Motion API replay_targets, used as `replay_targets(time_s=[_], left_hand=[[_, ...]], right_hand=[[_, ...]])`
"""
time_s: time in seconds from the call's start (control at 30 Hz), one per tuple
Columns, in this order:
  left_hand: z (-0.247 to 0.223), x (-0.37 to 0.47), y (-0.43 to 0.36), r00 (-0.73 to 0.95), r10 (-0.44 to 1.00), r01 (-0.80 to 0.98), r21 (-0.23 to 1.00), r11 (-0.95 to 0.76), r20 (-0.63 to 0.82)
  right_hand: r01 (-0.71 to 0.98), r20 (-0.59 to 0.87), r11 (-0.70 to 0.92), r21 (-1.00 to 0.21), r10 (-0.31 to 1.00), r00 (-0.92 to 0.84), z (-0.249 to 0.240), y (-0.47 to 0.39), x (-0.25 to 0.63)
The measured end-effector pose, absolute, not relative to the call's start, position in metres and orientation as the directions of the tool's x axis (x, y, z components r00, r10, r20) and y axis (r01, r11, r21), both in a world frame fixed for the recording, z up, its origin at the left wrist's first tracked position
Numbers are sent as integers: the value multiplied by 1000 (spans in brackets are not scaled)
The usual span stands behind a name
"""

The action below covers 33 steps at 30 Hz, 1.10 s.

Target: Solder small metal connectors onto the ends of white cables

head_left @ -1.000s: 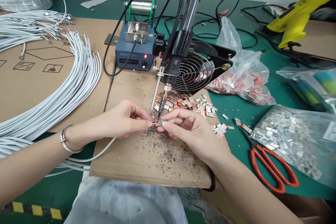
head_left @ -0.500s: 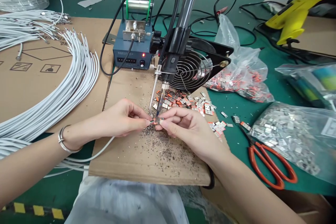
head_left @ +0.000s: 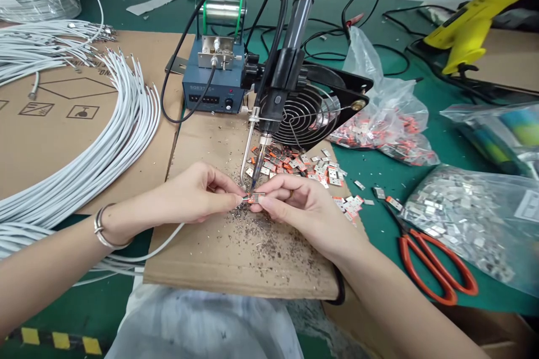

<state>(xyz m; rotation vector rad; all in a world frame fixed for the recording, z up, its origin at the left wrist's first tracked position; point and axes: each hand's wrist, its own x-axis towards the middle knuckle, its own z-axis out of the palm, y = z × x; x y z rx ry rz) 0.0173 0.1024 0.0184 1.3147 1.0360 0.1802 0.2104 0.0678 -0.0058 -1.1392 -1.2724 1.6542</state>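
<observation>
My left hand (head_left: 206, 193) pinches the end of a white cable (head_left: 168, 241), which trails back under my wrist to the left. Between the fingertips of my right hand (head_left: 295, 202) is a small orange and silver connector (head_left: 255, 198), its left end meeting the cable end. The tip of a mounted soldering iron (head_left: 256, 171) points down right at the connector, with a thin bent metal tube (head_left: 247, 151) beside it. Whether the tip touches the connector is too small to tell. Loose connectors (head_left: 290, 162) lie in a pile behind my right hand.
A blue solder feeder (head_left: 213, 81) with a solder spool (head_left: 223, 12) and a round fan (head_left: 298, 115) stand behind. White cables (head_left: 105, 140) lie left. Bagged connectors (head_left: 383, 129), bagged metal parts (head_left: 463, 219), orange-handled scissors (head_left: 433, 269) and a yellow tool (head_left: 467, 28) are at the right.
The connector is tilted so more of its orange face shows, and sits slightly lower below the iron tip. The feeder's red light has gone from bright to dim.
</observation>
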Motion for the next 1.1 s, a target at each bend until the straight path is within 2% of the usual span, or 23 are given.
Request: replay_targets(time_s=[0.53,0.87,1.1], left_hand=[[16,16,102,580,619,421,846,327,-529],[12,15,103,575,625,414,846,335,-529],[14,16,104,567,633,429,845,319,-527]], right_hand=[[-84,-215,-255,-963,920,-327,-5,68,210],[-10,-212,-226,-974,927,-310,-5,68,210],[-43,-203,-228,-973,926,-318,-7,69,210]])
